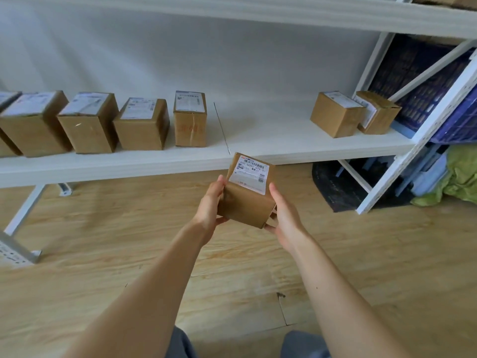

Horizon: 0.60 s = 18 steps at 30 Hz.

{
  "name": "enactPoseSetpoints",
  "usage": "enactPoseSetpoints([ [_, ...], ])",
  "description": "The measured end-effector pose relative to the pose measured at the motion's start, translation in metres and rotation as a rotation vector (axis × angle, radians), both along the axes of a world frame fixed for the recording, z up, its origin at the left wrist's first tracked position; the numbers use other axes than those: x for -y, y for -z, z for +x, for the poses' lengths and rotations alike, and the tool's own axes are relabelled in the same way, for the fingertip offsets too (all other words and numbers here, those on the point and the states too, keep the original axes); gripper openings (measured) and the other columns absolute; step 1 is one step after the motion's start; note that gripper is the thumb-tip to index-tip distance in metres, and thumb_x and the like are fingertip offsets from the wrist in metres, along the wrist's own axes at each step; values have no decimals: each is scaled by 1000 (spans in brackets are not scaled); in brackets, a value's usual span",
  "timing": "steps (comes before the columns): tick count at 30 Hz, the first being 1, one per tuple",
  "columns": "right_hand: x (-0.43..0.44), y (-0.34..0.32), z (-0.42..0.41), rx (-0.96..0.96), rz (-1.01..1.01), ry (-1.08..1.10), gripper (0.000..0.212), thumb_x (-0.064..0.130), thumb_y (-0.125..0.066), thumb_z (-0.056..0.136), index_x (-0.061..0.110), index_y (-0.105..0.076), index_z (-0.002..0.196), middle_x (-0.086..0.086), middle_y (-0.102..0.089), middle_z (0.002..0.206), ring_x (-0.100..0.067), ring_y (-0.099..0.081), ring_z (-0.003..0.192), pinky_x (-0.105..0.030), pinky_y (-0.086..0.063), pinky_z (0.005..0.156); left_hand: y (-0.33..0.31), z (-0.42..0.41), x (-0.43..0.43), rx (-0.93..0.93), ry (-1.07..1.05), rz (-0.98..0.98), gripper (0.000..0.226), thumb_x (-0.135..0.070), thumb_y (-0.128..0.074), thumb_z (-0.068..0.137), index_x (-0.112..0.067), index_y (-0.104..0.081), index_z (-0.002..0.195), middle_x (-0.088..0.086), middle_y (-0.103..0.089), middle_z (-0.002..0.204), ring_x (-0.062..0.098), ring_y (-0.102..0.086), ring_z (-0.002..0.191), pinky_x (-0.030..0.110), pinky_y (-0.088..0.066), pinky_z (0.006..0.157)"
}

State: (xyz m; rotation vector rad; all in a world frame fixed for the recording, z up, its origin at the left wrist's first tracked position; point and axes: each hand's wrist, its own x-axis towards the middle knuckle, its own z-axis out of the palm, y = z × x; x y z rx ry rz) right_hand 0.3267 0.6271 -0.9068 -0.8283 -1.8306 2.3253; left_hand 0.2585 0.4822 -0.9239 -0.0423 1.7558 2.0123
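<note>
A small brown cardboard box (pixel 246 200) with a white barcode label on its top hangs in the air just in front of the white shelf (pixel 258 153). My left hand (pixel 210 205) grips its left side, thumb on the upper edge. My right hand (pixel 284 215) holds its right side, fingers curled under the bottom corner. The box is tilted, label facing me.
Several labelled brown boxes (pixel 142 125) stand in a row on the shelf's left part; two more boxes (pixel 335 115) sit at its right end. A thin rod (pixel 221 125) lies on the shelf. Dark blue crates (pixel 426 81) and green cloth (pixel 459 174) are at right. Wooden floor lies below.
</note>
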Motion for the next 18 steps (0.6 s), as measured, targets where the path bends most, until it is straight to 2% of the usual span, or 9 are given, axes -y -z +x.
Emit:
enactPoseSetpoints([
  [2, 1, 1, -3, -10, -12, -53, 33, 55, -53, 95, 26, -63, 108, 5, -71, 101, -13, -65, 95, -34, -51, 86, 1, -4, 0, 4, -23, -16, 54, -65, -38, 97, -32, -54, 138, -2, -53, 142, 18, -50, 127, 33, -47, 76],
  [4, -2, 2, -6, -34, 68, -147, 34, 45, -68, 87, 25, -61, 115, 5, -71, 110, -9, -65, 101, -31, -50, 89, 4, -7, 2, 35, -47, -11, 55, -64, -40, 97, -29, -54, 137, -1, -53, 141, 18, -50, 127, 33, -46, 76],
  [6, -6, 5, -8, -40, 236, -251, 64, 20, -84, 75, 20, -54, 132, 3, -67, 123, -11, -63, 109, -28, -50, 94, 6, -10, 4, 53, -64, -5, 58, -65, -40, 96, -26, -53, 138, 0, -55, 138, 18, -55, 119, 33, -45, 77],
  [7, -7, 8, -11, -27, 330, -280, 79, 8, -87, 70, 18, -48, 139, 1, -64, 128, -12, -61, 113, -27, -48, 96, 6, -11, 5, 42, -70, -18, 60, -65, -39, 97, -24, -53, 138, 1, -57, 134, 18, -57, 110, 33, -44, 77],
  [9, -9, 11, -15, -9, 450, -270, 92, -4, -85, 68, 15, -40, 146, -1, -59, 133, -14, -57, 117, -26, -45, 96, 5, -13, 7, -3, -79, -72, 60, -65, -34, 98, -26, -54, 140, 5, -56, 130, 19, -55, 92, 34, -41, 81],
  [10, -10, 13, -17, -12, 471, -252, 91, -6, -84, 69, 15, -39, 147, -1, -58, 134, -15, -56, 117, -25, -44, 94, 5, -14, 8, -25, -81, -95, 60, -64, -31, 99, -27, -53, 142, 8, -54, 132, 22, -54, 94, 35, -41, 86],
  [13, -14, 19, -21, -25, 520, -216, 82, 0, -82, 75, 16, -41, 145, 0, -59, 131, -15, -56, 117, -23, -44, 91, 5, -14, 10, -49, -81, -126, 61, -62, -27, 101, -27, -52, 144, 12, -47, 145, 35, -45, 130, 45, -34, 109],
  [16, -14, 19, -22, -31, 524, -190, 76, 3, -81, 77, 16, -45, 143, 3, -61, 116, -7, -59, 98, -12, -44, 73, 3, -12, 11, -59, -79, -127, 59, -60, -27, 102, -25, -50, 144, 8, -44, 150, 31, -38, 139, 48, -26, 118],
  [18, -15, 21, -22, -34, 501, -170, 76, 6, -83, 77, 15, -46, 142, 3, -63, 111, -3, -60, 92, -11, -44, 68, 3, -12, 13, -63, -73, -126, 59, -60, -26, 102, -27, -46, 147, 2, -41, 154, 27, -36, 142, 48, -23, 120],
])
